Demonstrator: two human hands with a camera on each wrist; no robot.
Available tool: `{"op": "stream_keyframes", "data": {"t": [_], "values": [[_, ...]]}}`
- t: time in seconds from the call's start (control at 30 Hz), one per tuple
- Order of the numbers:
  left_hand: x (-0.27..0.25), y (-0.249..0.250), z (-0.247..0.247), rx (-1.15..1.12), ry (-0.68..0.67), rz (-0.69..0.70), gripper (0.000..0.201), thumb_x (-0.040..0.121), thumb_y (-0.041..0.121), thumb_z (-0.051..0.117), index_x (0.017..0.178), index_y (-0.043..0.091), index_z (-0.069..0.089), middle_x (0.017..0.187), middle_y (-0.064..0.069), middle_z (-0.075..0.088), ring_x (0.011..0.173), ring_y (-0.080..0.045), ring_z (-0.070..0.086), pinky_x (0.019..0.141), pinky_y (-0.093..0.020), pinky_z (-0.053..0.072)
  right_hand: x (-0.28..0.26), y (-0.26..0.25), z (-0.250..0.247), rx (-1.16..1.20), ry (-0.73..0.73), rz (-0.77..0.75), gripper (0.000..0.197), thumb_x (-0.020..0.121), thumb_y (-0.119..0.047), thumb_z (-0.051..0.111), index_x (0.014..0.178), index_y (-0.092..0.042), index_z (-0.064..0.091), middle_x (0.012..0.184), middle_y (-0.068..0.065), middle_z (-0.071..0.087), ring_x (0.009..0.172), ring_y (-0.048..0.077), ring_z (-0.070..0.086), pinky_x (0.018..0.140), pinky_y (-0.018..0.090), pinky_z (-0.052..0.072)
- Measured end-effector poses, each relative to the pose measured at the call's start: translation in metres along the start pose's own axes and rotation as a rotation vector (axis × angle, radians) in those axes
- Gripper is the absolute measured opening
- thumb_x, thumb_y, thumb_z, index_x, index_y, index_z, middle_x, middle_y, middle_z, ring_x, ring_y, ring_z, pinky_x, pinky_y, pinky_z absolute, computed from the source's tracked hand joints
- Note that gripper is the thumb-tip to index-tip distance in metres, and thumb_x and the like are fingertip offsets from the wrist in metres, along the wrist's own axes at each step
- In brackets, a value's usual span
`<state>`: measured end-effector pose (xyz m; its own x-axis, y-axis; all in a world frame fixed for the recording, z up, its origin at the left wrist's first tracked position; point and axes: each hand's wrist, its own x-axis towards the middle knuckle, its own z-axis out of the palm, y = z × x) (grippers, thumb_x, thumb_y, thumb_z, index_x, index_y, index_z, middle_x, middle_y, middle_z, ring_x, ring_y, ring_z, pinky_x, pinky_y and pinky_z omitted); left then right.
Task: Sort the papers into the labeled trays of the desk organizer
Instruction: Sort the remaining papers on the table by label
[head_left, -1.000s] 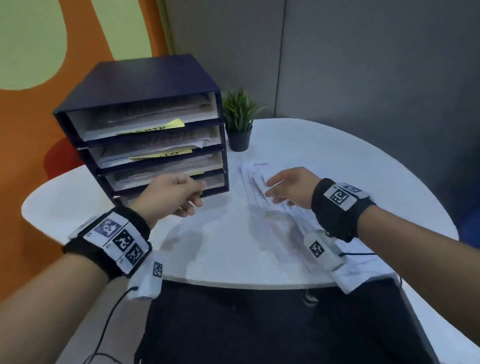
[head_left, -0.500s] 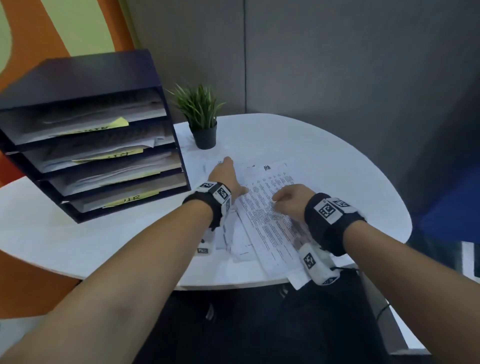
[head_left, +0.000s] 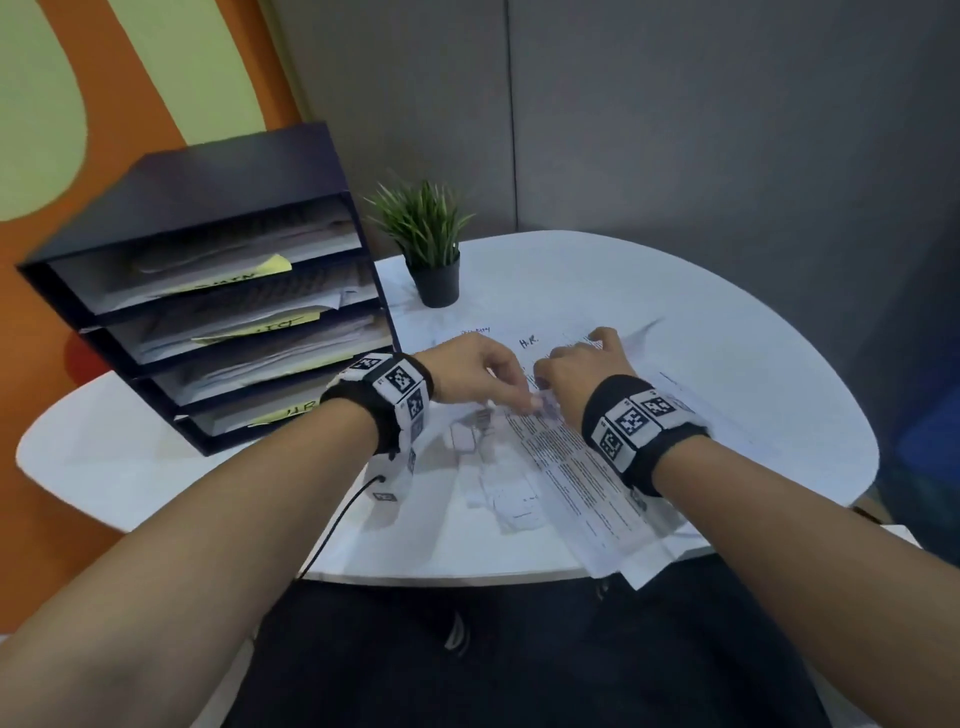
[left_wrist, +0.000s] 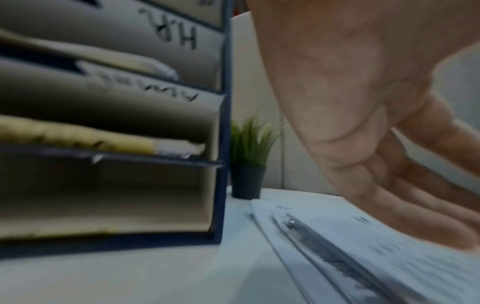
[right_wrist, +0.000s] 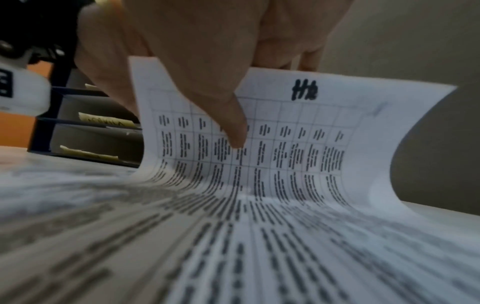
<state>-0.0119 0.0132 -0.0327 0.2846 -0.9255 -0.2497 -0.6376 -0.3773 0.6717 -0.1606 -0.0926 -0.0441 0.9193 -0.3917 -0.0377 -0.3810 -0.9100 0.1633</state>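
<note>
White round table (head_left: 727, 322). Dark blue desk organizer (head_left: 218, 171) at far left, four stacked trays holding papers and yellow labels; bottom label reads "H.R." Small potted plant (head_left: 434, 244) just right of it. Pile of papers (head_left: 566, 467) at near centre, overhanging the near edge. Top sheet (right_wrist: 285, 133), printed grid, handwritten "H.R.", far end curled upward. Right hand (head_left: 582, 364) pinches that raised end, thumb on the printed face. Left hand (head_left: 478, 369), fingers extended loosely, fingertips on the pile.
</note>
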Motion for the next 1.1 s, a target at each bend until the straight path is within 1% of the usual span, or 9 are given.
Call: {"op": "stream_keyframes", "data": {"t": [0.1,0.17,0.27,0.5,0.63,0.8,0.9,1.0,1.1], "values": [[0.009,0.000,-0.012,-0.293,0.101,-0.143,0.046,0.091,0.047,0.065,0.120,0.011,0.066,0.123,-0.006,0.068,0.106,-0.020,0.065,0.090,-0.033,0.053,0.001,0.006,0.000,0.028,0.046,0.016,0.031,0.083,-0.011,0.048,0.104,-0.030,0.060,0.104,-0.007,0.062,0.104,0.019,0.058,0.106,0.045,0.018],[0.019,-0.011,-0.012,-0.106,0.307,-0.253,0.055,0.090,0.044,0.068,0.134,0.013,0.055,0.137,-0.007,0.058,0.117,-0.023,0.059,0.097,-0.035,0.048,0.002,0.007,0.004,0.040,0.067,0.018,0.031,0.081,-0.009,0.050,0.100,-0.031,0.060,0.100,-0.008,0.061,0.100,0.018,0.059,0.105,0.044,0.019],[0.029,-0.024,0.001,0.182,0.253,-0.358,0.078,0.085,0.034,0.075,0.149,0.013,0.037,0.148,-0.009,0.047,0.131,-0.027,0.050,0.100,-0.030,0.042,0.002,0.008,0.006,0.059,0.090,0.014,0.030,0.079,-0.008,0.052,0.097,-0.030,0.060,0.097,-0.009,0.061,0.096,0.017,0.060,0.104,0.044,0.020],[0.026,-0.026,0.003,0.102,0.654,-0.185,0.043,0.082,0.010,0.072,0.124,0.016,0.065,0.125,-0.003,0.066,0.111,-0.020,0.062,0.089,-0.022,0.045,0.005,0.013,0.011,0.110,0.080,0.035,0.029,0.080,-0.009,0.053,0.100,-0.028,0.060,0.098,-0.007,0.061,0.093,0.018,0.058,0.100,0.040,0.027],[0.018,-0.018,0.003,0.053,0.772,-0.174,0.058,0.079,0.009,0.078,0.132,0.018,0.056,0.124,-0.005,0.061,0.110,-0.020,0.058,0.083,-0.023,0.042,0.006,0.013,0.011,0.143,0.053,0.043,0.022,0.084,-0.014,0.054,0.100,-0.027,0.060,0.098,-0.007,0.062,0.092,0.018,0.059,0.097,0.039,0.034],[0.009,-0.003,0.011,-0.275,0.624,-0.136,0.049,0.079,0.005,0.080,0.123,0.016,0.062,0.092,-0.001,0.070,0.075,-0.011,0.064,0.056,-0.015,0.047,0.003,0.012,0.011,0.317,0.215,0.126,0.053,0.084,-0.017,0.059,0.131,-0.021,0.035,0.114,0.004,0.062,0.089,0.026,0.063,0.093,0.041,0.044],[0.001,0.003,0.015,-0.287,0.247,-0.049,0.036,0.080,-0.002,0.076,0.110,0.017,0.074,0.087,0.003,0.073,0.079,-0.009,0.067,0.075,-0.019,0.056,-0.001,0.018,0.007,0.412,0.287,0.153,0.077,0.080,-0.011,0.064,0.142,-0.026,0.021,0.112,0.008,0.053,0.082,0.030,0.060,0.073,0.036,0.049],[-0.005,0.004,0.016,-0.394,-0.057,-0.018,0.031,0.082,-0.005,0.074,0.103,0.018,0.074,0.090,0.000,0.078,0.087,-0.013,0.071,0.090,-0.032,0.058,-0.001,0.024,0.006,0.218,0.201,0.097,0.054,0.082,-0.011,0.060,0.132,-0.030,0.051,0.106,0.005,0.048,0.095,0.026,0.054,0.080,0.034,0.045],[0.001,-0.001,0.008,-0.433,0.075,-0.069,0.028,0.086,-0.001,0.071,0.110,0.013,0.071,0.098,-0.002,0.077,0.086,-0.012,0.069,0.081,-0.026,0.058,-0.002,0.025,0.004,0.144,0.183,0.095,0.028,0.085,-0.013,0.060,0.108,-0.026,0.069,0.108,0.003,0.049,0.103,0.023,0.048,0.085,0.034,0.041]]}}
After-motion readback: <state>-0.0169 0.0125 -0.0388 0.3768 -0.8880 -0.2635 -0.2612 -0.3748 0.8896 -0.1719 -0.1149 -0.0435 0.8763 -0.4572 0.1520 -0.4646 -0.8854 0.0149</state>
